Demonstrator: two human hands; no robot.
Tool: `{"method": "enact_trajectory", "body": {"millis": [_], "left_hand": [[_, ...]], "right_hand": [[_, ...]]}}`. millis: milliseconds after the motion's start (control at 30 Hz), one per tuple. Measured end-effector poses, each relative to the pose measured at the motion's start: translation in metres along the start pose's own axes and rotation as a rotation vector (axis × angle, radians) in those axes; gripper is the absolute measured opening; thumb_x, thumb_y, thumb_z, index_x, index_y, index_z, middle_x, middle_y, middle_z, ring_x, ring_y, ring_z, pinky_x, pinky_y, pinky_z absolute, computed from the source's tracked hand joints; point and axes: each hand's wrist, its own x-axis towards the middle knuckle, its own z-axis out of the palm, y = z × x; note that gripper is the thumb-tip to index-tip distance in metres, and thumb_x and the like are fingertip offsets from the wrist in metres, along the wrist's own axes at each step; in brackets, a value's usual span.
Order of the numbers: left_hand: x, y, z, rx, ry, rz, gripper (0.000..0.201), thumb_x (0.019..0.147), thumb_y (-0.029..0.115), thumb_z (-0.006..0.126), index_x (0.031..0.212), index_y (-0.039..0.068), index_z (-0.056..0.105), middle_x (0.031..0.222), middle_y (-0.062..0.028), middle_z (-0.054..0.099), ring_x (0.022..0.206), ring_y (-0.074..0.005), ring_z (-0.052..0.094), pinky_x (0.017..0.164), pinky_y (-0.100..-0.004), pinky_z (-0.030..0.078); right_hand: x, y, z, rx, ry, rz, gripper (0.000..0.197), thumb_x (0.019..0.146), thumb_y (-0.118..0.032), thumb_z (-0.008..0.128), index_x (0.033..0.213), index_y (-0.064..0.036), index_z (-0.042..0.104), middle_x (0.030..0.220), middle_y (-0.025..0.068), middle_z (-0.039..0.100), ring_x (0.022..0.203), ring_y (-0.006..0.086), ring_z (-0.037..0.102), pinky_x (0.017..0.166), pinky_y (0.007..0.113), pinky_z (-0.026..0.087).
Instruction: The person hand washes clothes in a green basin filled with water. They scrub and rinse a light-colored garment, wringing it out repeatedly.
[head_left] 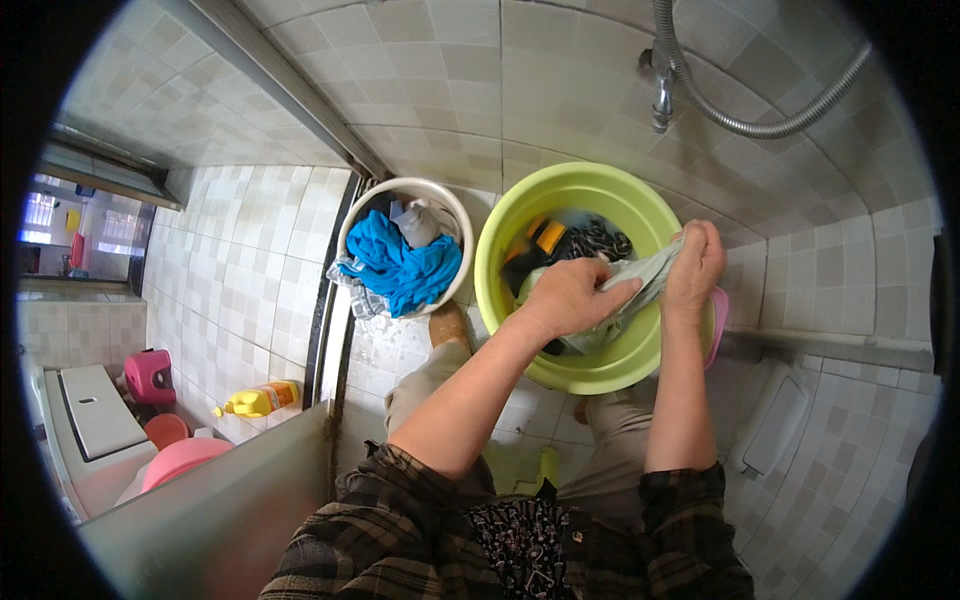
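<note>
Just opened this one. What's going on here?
A person is handling a pale cloth over a light green tub. The right hand grips one end near the tub's right rim, and the left hand is on the cloth lower down; whether it grips is unclear. Dark clothes lie in the tub. To its left, a white basket holds more clothes, with a blue garment on top.

Lime-green basin [590,376], one, dark clothing [590,240] inside; pale cloth [645,275], one, end gripped in the person's right hand [694,268], left hand [572,298] against it; white basin [466,235], one, heaped with blue clothing [395,262], just beside; yellow bottle [262,399], one, over there on the tiled floor [230,230]
</note>
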Motion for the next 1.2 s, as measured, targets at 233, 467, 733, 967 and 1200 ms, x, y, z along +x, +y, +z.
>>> {"method": "enact_trajectory", "body": {"millis": [233, 467, 733, 967, 1200], "left_hand": [[0.014, -0.035, -0.001, -1.0, 0.351, -0.245, 0.041, 0.087, 0.047, 0.051, 0.067, 0.011, 0.049, 0.056, -0.0025, 0.048, 0.048, -0.0155, 0.048, 0.046, -0.0305, 0.04], [0.005, -0.01, 0.029, -0.976, 0.187, -0.54, 0.05, 0.09, 0.041, 0.046, 0.116, -0.001, 0.053, 0.098, -0.0085, 0.061, 0.082, -0.0184, 0.056, 0.076, -0.0309, 0.043], [0.004, -0.024, 0.006, -0.207, 0.458, -0.222, 0.028, 0.085, 0.026, 0.051, 0.101, 0.003, 0.053, 0.083, -0.0153, 0.06, 0.073, -0.0264, 0.057, 0.065, -0.0384, 0.044], [0.007, -0.013, 0.021, -0.716, 0.326, -0.339, 0.033, 0.092, 0.035, 0.043, 0.082, 0.006, 0.055, 0.072, -0.0058, 0.056, 0.064, -0.0169, 0.054, 0.056, -0.0295, 0.042], [0.002, -0.004, 0.028, -1.351, 0.192, -0.564, 0.045, 0.092, 0.043, 0.044, 0.112, 0.004, 0.056, 0.097, -0.0052, 0.06, 0.081, -0.0161, 0.057, 0.074, -0.0283, 0.047]], "right_hand": [[-0.082, -0.065, 0.038, 0.037, -0.303, -0.492, 0.014, 0.076, -0.017, 0.058, 0.076, -0.0045, 0.051, 0.067, 0.0115, 0.052, 0.062, 0.0252, 0.054, 0.057, 0.036, 0.045], [-0.027, -0.01, 0.037, -0.418, -0.209, -0.179, 0.016, 0.081, -0.016, 0.051, 0.07, -0.0037, 0.054, 0.06, 0.0182, 0.057, 0.054, 0.0339, 0.057, 0.048, 0.043, 0.044], [-0.088, -0.047, 0.035, -0.13, -0.382, -0.483, 0.018, 0.078, -0.016, 0.053, 0.065, -0.0053, 0.048, 0.061, 0.0138, 0.051, 0.054, 0.0318, 0.054, 0.05, 0.04, 0.044], [-0.059, -0.038, 0.034, -0.138, -0.221, -0.288, 0.013, 0.079, -0.013, 0.052, 0.07, -0.0041, 0.05, 0.064, 0.0145, 0.053, 0.059, 0.0338, 0.055, 0.053, 0.04, 0.045], [-0.042, -0.026, 0.03, -0.167, -0.234, -0.241, 0.013, 0.079, -0.013, 0.05, 0.071, -0.0026, 0.053, 0.064, 0.0176, 0.056, 0.058, 0.0369, 0.056, 0.053, 0.042, 0.044]]}}
